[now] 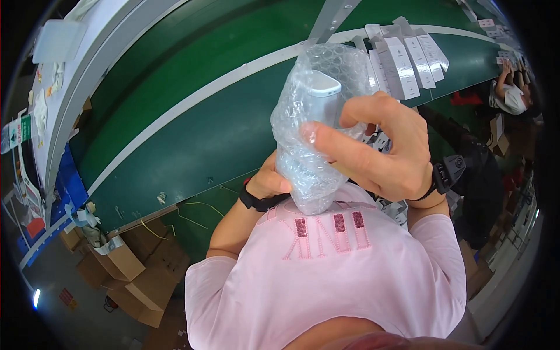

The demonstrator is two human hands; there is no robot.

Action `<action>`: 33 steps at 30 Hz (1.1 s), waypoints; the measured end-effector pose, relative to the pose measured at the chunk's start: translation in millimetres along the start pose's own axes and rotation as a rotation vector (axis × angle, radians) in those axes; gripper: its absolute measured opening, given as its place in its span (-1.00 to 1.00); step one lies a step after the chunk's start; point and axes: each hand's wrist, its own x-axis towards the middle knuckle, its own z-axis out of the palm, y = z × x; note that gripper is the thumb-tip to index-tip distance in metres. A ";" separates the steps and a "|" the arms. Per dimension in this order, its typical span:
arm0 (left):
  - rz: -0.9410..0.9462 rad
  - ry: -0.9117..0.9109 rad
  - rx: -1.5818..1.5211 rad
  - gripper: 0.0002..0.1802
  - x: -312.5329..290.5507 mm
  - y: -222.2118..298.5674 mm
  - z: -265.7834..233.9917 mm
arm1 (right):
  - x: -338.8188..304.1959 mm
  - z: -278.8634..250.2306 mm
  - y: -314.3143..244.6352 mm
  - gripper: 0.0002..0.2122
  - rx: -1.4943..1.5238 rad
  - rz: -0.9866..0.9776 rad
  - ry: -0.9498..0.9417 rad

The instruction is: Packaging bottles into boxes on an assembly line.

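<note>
A clear bubble-wrap bag [291, 111] stands upright in front of my chest. Inside it is a pale blue, rounded device [324, 87], its top end showing near the bag's mouth. My left hand [273, 179] grips the bag low on its left side, thumb in front; its other fingers are hidden behind the plastic. From the right, my right hand [388, 149] reaches across the bag. Its fingers are bent and apart, with two fingertips over the wrap just below the device's top. I cannot tell how firmly they touch it.
Several white boxes [402, 67] lie on the green conveyor belt [192, 134] at the far right. A metal post [331, 22] rises behind the bag. Open cardboard cartons [131, 274] sit on the floor at left. Another person [513, 90] works at the far right.
</note>
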 end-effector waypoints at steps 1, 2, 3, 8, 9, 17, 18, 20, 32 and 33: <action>0.002 -0.003 0.001 0.13 -2.2 -3.6 -4.4 | 1.6 0.5 -3.4 -0.59 0.001 -0.008 -0.008; 0.019 -0.011 -0.004 0.13 -2.7 -7.6 -8.8 | 1.8 2.1 -5.3 -0.59 0.000 -0.012 -0.008; 0.036 -0.018 -0.009 0.13 -3.6 -10.0 -11.5 | 1.3 3.7 -6.8 -0.59 0.001 -0.013 0.004; 0.075 -0.037 0.153 0.05 -2.5 -5.9 -16.3 | -2.7 4.4 -15.5 -0.58 0.003 -0.003 0.015; 0.091 -0.051 0.230 0.01 0.1 -4.5 -18.1 | -3.9 3.3 -16.3 -0.57 0.032 -0.006 0.003; 0.288 0.043 0.661 -0.26 11.6 11.9 -0.6 | -16.6 -9.4 -17.0 -0.56 0.043 0.024 -0.070; 0.412 0.048 0.613 -0.30 15.1 15.0 9.1 | -19.1 -8.1 -14.1 -0.56 0.027 -0.002 -0.026; 0.408 0.021 0.640 -0.31 16.7 13.6 0.5 | -21.1 -9.0 -11.7 -0.57 0.012 -0.026 0.018; 0.369 0.164 0.675 -0.27 14.5 6.8 5.6 | -24.4 -13.7 4.6 -0.78 0.035 0.024 -0.082; 0.329 0.199 0.643 -0.26 14.5 7.1 5.4 | -25.7 -14.7 5.9 -0.79 0.030 0.087 -0.063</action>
